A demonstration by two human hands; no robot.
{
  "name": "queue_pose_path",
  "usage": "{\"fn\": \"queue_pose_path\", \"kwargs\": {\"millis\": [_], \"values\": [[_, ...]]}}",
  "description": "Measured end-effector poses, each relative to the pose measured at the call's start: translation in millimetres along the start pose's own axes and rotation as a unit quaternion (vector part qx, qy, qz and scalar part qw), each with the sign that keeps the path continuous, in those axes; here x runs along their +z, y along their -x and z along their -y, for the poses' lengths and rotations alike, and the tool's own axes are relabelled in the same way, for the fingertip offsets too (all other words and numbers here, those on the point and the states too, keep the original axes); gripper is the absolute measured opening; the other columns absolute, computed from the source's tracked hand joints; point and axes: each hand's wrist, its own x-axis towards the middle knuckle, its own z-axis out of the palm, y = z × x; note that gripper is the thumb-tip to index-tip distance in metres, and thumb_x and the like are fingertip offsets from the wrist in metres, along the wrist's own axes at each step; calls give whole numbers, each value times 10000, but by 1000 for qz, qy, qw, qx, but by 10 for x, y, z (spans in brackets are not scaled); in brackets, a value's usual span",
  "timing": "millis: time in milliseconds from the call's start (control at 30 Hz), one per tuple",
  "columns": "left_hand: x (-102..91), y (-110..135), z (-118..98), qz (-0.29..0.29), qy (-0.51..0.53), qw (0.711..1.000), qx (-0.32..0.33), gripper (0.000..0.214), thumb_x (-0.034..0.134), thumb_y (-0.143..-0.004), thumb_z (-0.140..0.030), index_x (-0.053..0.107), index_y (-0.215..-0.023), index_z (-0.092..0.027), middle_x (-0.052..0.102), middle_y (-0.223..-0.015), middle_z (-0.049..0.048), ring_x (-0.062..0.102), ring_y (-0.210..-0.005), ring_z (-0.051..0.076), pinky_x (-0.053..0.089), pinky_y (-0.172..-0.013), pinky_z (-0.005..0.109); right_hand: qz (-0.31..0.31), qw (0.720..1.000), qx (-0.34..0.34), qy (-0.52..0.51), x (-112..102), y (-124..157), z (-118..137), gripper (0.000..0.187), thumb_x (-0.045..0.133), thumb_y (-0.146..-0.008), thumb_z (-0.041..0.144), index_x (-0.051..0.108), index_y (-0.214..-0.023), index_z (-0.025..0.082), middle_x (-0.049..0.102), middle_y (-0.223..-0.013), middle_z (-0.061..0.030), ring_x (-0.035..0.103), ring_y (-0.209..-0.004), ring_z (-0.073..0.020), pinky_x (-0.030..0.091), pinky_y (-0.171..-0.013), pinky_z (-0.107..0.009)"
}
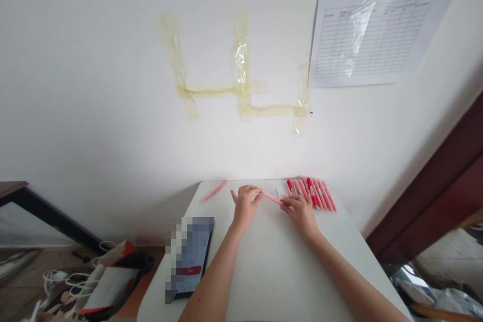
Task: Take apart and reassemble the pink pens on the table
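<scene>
A slim pink pen-like stick (272,197) is stretched between my two hands above the white table. My left hand (246,204) pinches its left end between thumb and fingertips. At the other end, the fingers of my right hand (301,214) close on it. Just beyond my right hand lies a row of several pink pens (328,196), with a red pen (312,192) resting among them and partly covered by my fingers. A small white stick (278,193) is beside the row. Another pink stick (214,192) lies alone at the back left.
On the left of the white table (271,271) lies a tablet (194,256), partly pixelated. The wall behind carries yellowish tape (241,60) and a taped printed sheet (370,40). Bags and white cables (109,282) are on the floor at left.
</scene>
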Motion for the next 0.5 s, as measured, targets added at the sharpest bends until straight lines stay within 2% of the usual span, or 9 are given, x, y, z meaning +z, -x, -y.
{"fn": "queue_pose_path", "kwargs": {"millis": [300, 500], "values": [[-7, -12, 45, -9, 0, 1000, -18, 155, 559, -904, -352, 694, -957, -300, 697, -1102, 22, 535, -1158, 237, 81, -1092, 740, 8, 1000, -4, 17, -45, -4, 61, 256, 545, -895, 456, 734, -946, 290, 701, -1007, -63, 604, -1060, -259, 28, -1153, -602], [3, -17, 62, -3, -5, 1000, -24, 164, 545, -908, -355, 691, -944, -290, 694, -1108, 26, 528, -1168, 243, 83, -1085, 749, 11, 1000, -5, 28, -71, -2, 94, 244, 533, -896, 455, 723, -925, 304, 708, -926, -31, 593, -1057, -253, 123, -1129, -592]]}}
